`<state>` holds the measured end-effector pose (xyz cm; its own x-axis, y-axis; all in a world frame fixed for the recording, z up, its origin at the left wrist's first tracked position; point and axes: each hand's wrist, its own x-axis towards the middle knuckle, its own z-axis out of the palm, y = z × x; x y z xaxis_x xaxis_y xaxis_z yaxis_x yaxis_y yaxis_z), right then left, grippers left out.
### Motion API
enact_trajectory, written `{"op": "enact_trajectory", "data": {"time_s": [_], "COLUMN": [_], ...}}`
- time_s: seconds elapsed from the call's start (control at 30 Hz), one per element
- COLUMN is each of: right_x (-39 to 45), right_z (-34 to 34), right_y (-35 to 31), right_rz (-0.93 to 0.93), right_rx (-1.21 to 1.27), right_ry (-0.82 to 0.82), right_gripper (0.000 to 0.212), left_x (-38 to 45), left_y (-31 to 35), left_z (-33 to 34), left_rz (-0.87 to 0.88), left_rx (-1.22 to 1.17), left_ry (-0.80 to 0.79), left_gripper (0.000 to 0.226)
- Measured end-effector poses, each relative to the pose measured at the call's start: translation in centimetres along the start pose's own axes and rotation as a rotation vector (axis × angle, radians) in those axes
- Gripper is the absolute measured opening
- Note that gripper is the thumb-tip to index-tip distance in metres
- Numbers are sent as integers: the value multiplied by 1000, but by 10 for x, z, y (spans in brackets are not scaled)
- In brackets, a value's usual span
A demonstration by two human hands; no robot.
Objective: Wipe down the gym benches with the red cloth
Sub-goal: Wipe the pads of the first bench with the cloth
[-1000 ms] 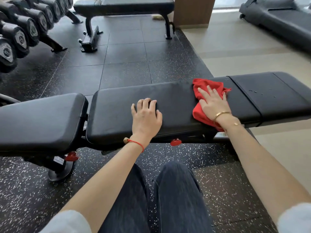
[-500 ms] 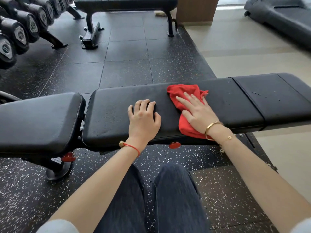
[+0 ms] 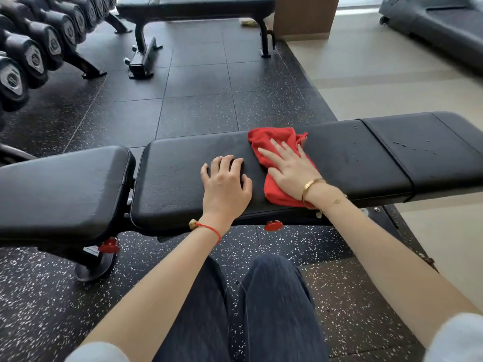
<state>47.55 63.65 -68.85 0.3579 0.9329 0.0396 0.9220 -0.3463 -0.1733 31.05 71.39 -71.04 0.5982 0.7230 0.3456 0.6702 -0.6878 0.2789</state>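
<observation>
A long black padded bench (image 3: 352, 163) runs across the view in front of me, with a separate seat pad (image 3: 60, 189) at its left end. The red cloth (image 3: 271, 142) lies crumpled on the middle of the long pad. My right hand (image 3: 290, 168) presses flat on the cloth, fingers straight and spread. My left hand (image 3: 224, 184) rests on the bare pad just left of the cloth, fingers slightly bent. A few water drops sit on the pad to the right.
A second black bench (image 3: 196, 3) stands at the back. A rack of dumbbells (image 3: 34, 53) fills the upper left. Black rubber tiles (image 3: 196, 87) lie between the benches. A dark machine (image 3: 439, 24) stands on the pale floor at the upper right. My knees are below the bench.
My right hand has slid the red cloth leftward along the pad, from near the seam toward my left hand. My left hand has stayed in place.
</observation>
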Motion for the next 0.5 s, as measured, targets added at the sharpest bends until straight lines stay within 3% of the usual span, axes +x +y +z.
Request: {"op": "enact_trajectory", "data": {"time_s": [0.13,0.33,0.5], "right_x": [-24,21,0], "right_z": [-4,-14,-6], "right_y": [26,52,19], "right_rz": [36,398,248], "right_rx": [31,30,-12], "right_ry": [30,-3,11], "right_gripper": [54,54,54], "left_x": [0,0,0], "left_y": [-3,-2,-2], "left_z": [0,-2,-2], "left_rz": [6,5,6], "left_rx": [-17,-32,-46], "left_ry": [3,-17,-11], "left_gripper": [42,42,41]}}
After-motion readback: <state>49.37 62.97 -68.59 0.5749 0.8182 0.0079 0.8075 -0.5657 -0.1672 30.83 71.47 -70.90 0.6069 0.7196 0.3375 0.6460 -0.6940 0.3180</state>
